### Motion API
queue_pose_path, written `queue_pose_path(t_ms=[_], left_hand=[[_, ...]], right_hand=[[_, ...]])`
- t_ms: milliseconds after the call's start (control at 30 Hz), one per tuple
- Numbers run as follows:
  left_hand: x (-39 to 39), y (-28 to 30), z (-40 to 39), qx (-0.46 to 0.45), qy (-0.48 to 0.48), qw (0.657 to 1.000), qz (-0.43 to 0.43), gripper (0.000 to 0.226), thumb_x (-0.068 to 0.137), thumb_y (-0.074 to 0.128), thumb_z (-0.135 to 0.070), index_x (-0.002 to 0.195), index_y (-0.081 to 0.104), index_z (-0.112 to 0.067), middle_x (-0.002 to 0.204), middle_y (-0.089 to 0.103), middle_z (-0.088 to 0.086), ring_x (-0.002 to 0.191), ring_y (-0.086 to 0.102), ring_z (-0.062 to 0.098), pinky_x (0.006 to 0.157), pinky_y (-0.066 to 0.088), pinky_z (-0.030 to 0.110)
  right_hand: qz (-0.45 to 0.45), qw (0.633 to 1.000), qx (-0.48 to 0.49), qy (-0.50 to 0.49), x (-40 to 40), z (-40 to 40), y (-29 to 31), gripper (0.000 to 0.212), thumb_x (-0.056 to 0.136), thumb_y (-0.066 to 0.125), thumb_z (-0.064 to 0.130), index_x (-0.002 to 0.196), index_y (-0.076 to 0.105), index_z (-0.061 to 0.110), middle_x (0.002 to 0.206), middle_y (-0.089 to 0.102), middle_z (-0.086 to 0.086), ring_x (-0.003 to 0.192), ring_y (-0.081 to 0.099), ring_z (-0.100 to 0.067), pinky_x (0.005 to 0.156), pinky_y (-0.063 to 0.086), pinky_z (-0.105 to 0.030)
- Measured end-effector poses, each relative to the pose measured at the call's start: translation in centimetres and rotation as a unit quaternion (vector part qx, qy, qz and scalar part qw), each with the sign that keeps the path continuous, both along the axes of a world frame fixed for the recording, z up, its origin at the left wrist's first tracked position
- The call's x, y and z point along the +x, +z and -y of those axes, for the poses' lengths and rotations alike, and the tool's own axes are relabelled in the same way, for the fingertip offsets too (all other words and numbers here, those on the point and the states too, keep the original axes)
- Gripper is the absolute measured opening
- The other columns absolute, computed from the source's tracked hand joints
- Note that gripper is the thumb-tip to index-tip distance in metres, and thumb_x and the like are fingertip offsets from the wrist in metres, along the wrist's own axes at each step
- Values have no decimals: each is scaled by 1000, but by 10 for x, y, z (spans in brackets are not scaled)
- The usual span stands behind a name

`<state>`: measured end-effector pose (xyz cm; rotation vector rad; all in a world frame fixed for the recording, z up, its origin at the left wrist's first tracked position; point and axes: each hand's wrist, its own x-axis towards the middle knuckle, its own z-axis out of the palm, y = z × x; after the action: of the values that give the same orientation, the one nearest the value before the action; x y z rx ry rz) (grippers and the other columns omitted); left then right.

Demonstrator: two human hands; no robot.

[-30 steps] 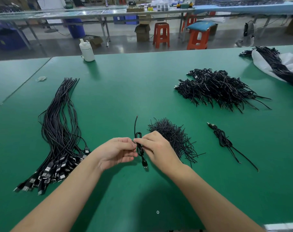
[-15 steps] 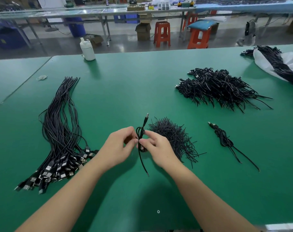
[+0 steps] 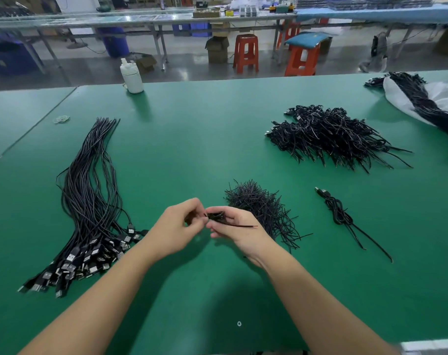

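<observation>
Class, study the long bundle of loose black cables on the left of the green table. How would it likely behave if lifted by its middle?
The cable bundle would probably droop at both ends: its strands curve and splay on the table. No tie shows, so cables may slip out. The plugs cluster at one end, which likely sags more.

Green desk [image 3: 217, 124] spread across the foreground, glossy grey floor [image 3: 187, 70] seen beyond it, orange stools [image 3: 246, 52] and cardboard boxes [image 3: 217, 51] set beside long metal-legged tables [image 3: 141, 17], blue bins [image 3: 114, 43] tucked underneath.
</observation>
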<state>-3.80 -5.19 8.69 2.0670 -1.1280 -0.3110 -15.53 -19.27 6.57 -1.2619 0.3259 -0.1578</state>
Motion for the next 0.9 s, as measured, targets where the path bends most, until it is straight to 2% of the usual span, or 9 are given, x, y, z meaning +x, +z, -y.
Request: queue_pose_path(t_ms=[167,267,367,433,533,633,767,833,900], left_hand=[[2,-2,4,15,-2,998,-58,19,86,68,-12,76,57,-24,62,61,-5,58,51,8,61,44,27],[0,1,4,10,-13,999,-39,18,86,68,-14,76,57,-24,64,61,-3,60,51,8,64,46,31],[-5,5,6,-3,-36,999,34,18,87,67,-15,77,54,-25,68,58,-6,65,52,9,66,46,27],[-8,8,8,-1,-53,994,94,18,87,65,-16,78,52,-24,71,55,-10,68,51,9,66,46,27],[-11,7,11,16,-68,986,150,12,90,61,-16,83,52,-20,77,52,-9,71,50,13,68,45,32],[-10,5,13,28,-50,986,154,8,92,59,-15,86,54,-14,79,57,-4,72,53,17,70,47,37],[-3,5,12,21,-17,997,66,11,91,63,-13,84,57,-19,73,62,-4,69,57,16,71,50,36],[-2,5,11,20,-11,999,30,15,91,63,-13,82,56,-22,70,63,-4,67,58,16,71,50,35],[-1,5,12,19,-12,999,24,15,92,63,-14,82,55,-22,70,63,-2,68,58,20,70,49,36]], right_hand=[[-17,992,-110,-62,0,3,0,17,86,72,4,102,75,10,110,65,-12,86,58,-16,65,50,-26],[-21,995,-88,-52,2,4,0,18,90,69,5,107,72,2,89,70,-11,70,57,-12,60,49,-23],[-43,992,-96,-70,2,7,0,23,91,70,15,113,62,13,64,65,3,54,53,-10,54,47,-21],[-48,989,-117,-80,2,8,-2,24,91,70,21,110,56,19,60,60,1,50,51,-13,52,45,-24],[-29,986,-147,-72,3,8,-4,5,96,62,14,101,60,14,57,53,-5,49,49,-20,54,44,-27],[-6,988,-135,-71,4,7,-4,18,100,50,1,107,66,4,69,57,-5,59,54,-15,60,49,-20],[18,993,-117,-29,0,8,-4,32,92,53,-13,115,65,5,83,53,-9,74,50,-15,70,46,-11],[12,995,-99,-27,1,9,-5,31,90,58,-12,114,66,6,86,57,-12,78,54,-20,72,49,-15],[-12,990,-132,-54,3,10,-7,24,91,65,-2,109,71,11,90,60,-4,82,56,-18,74,47,-19]])
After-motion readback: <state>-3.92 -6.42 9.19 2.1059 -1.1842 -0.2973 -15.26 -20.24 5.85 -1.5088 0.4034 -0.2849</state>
